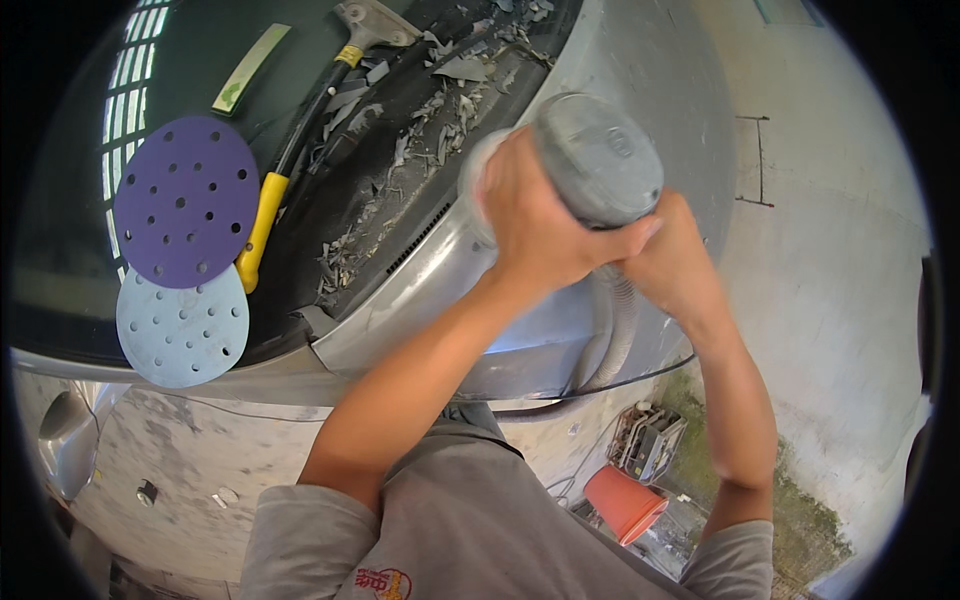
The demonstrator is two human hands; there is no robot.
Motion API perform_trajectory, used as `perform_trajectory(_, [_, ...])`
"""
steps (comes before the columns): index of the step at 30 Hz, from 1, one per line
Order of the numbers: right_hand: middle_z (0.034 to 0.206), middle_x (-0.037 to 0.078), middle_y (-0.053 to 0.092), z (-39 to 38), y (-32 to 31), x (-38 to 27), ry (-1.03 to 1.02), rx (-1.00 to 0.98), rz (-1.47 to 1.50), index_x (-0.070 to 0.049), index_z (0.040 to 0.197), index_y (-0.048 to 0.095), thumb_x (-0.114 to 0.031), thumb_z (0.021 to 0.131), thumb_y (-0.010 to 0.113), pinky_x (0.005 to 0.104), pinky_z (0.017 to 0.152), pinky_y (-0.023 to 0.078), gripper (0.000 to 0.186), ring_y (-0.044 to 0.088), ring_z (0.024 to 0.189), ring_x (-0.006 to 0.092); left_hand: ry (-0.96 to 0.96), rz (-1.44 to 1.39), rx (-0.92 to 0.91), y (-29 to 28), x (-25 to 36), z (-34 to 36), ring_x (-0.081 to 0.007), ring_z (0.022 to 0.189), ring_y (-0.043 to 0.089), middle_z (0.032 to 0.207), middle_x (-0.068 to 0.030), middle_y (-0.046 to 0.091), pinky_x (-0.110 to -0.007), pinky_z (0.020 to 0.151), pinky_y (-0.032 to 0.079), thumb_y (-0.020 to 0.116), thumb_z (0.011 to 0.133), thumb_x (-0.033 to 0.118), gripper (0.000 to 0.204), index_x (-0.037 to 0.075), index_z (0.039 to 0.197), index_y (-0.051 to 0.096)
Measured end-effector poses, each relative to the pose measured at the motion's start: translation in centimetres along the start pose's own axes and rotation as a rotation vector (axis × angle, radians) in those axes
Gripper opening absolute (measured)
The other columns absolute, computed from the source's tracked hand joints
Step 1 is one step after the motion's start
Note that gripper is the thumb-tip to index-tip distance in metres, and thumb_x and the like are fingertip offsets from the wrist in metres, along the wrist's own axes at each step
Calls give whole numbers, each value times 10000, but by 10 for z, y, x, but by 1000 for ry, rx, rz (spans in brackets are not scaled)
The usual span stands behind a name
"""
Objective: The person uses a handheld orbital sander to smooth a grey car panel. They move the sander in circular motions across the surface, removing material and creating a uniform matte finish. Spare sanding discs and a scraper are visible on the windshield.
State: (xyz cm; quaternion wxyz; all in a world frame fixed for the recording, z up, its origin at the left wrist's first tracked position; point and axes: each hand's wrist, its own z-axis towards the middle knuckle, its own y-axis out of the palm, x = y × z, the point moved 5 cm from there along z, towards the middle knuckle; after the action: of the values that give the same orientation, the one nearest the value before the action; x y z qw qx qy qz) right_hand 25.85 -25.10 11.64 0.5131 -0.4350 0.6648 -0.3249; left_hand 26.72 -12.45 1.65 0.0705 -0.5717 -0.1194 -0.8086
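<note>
A grey-topped power sander (600, 155) rests on the silver car body panel (650, 60) by the windshield's lower edge, its round pad partly hidden. My left hand (530, 205) is closed around the sander's near left side, thumb stretched toward the right. On the other side my right hand (668, 250) is wrapped round the tool's body just below the grey top; its fingers are mostly hidden. Both hands look slightly blurred. From beneath them a ribbed grey hose (622, 320) runs down over the panel's edge.
On the dark windshield (70, 270) lie a purple sanding disc (185, 235), a light blue one (190, 340), a yellow-handled scraper (262, 225) and a pale green strip (252, 70). Grey flakes (440, 130) litter the cowl. An orange-red bucket (622, 503) stands on the floor below.
</note>
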Motion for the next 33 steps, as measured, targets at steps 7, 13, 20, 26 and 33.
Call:
perform_trajectory(7, [1036, 264, 808, 27, -15, 15, 155, 19, 12, 114, 1075, 720, -110, 827, 796, 454, 876, 622, 343, 806, 998, 367, 28, 33, -44, 33, -19, 29, -389, 1078, 722, 1192, -214, 714, -496, 966, 568, 992, 601, 670, 1055, -48, 1266, 599])
perform_trajectory(13, [988, 305, 795, 52, -25, 14, 243, -43, -8, 127, 1041, 725, -107, 846, 786, 451, 844, 624, 310, 809, 954, 374, -93, -95, -151, 54, -27, 58, -433, 1142, 679, 1202, -255, 697, -527, 1013, 520, 945, 599, 723, 1103, -91, 1257, 597])
perform_trajectory(20, [1055, 326, 782, -21, 18, -16, -121, -114, -83, 106, 1296, 653, -132, 806, 775, 479, 957, 597, 558, 777, 1071, 482, -67, -57, 93, -38, 6, -27, -429, 1146, 654, 1242, -237, 662, -544, 1044, 472, 953, 577, 705, 1152, -93, 1318, 580])
perform_trajectory(26, [1065, 317, 784, 8, -10, -8, 120, -84, -11, 122, 1183, 707, -123, 802, 794, 443, 920, 607, 461, 792, 1072, 432, -11, 45, -4, 9, -3, 8, -401, 1101, 687, 1178, -206, 693, -513, 986, 524, 973, 610, 666, 1080, -76, 1295, 589])
perform_trajectory(33, [1065, 304, 790, -11, -2, -15, 80, -139, 11, 112, 1166, 714, -135, 809, 767, 447, 915, 602, 438, 799, 1069, 394, -151, -4, -28, -11, 3, -15, -439, 1179, 636, 1227, -236, 667, -555, 1068, 451, 929, 592, 744, 1162, -79, 1333, 578])
